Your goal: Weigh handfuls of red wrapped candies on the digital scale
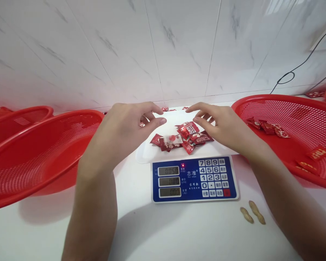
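Note:
Both my hands hover over the white tray (pixel 152 154) of a digital scale (pixel 195 179) with a blue keypad panel. My left hand (pixel 130 127) is over the tray's left side, thumb and fingers apart, nothing between them. Over the right side my right hand (pixel 220 125) has its fingers curved and parted, also holding nothing. Between and below them lies a small heap of red wrapped candy packets (pixel 188 132) on the tray. One whitish packet (pixel 173 139) among them looks blurred. The scale's top display (pixel 168 170) is lit, seemingly reading 0.050.
A red mesh basket (pixel 260 101) with several red packets stands at right; more red baskets (pixel 78 117) stand at left. Two peanuts (pixel 252 213) lie on the white table (pixel 157 232) right of the scale. Behind is a tiled wall (pixel 179 47), with a black cable (pixel 304 65) at right.

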The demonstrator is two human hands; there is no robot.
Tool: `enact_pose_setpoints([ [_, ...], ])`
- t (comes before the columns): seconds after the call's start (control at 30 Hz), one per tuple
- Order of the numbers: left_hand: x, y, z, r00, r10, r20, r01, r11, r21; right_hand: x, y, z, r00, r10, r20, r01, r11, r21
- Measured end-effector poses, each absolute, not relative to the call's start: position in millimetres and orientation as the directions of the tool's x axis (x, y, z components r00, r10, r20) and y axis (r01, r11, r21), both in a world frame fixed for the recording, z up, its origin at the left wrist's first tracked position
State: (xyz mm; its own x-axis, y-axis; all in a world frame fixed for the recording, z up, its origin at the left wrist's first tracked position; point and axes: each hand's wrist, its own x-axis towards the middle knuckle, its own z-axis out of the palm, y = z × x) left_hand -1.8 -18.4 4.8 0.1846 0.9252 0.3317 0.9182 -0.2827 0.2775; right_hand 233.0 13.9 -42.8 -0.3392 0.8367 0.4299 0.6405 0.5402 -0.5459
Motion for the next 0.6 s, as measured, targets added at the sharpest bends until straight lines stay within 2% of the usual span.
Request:
enact_pose_setpoints([
  [0.13, -0.7, -18.7, 5.5, 0.183, 0.929, 0.321, 0.920, -0.277, 0.277, 234.9, 12.1, -39.0, -0.288, 0.831, 0.475, 0.652, 0.534, -0.538],
  [0.37, -5.9, -16.0, 4.8, 0.225, 0.927, 0.300, 0.910, -0.310, 0.276, 234.3, 12.8, -37.6, -0.290, 0.834, 0.469, 0.657, 0.530, -0.536],
  [0.43, -7.2, -14.4, 2.0, 0.332, 0.932, 0.145, 0.893, -0.360, 0.270, 234.6, 12.7, -37.6, -0.282, 0.832, 0.477, 0.658, 0.530, -0.535],
  [0.53, -1.7, -11.0, -6.6, 0.505, 0.852, -0.140, 0.841, -0.449, 0.300, 236.5, 12.3, -36.9, -0.270, 0.838, 0.475, 0.659, 0.520, -0.544],
  [0.6, 6.4, -8.6, -13.6, 0.548, 0.816, -0.186, 0.821, -0.481, 0.308, 238.0, 12.1, -36.1, -0.267, 0.841, 0.471, 0.658, 0.516, -0.549],
])
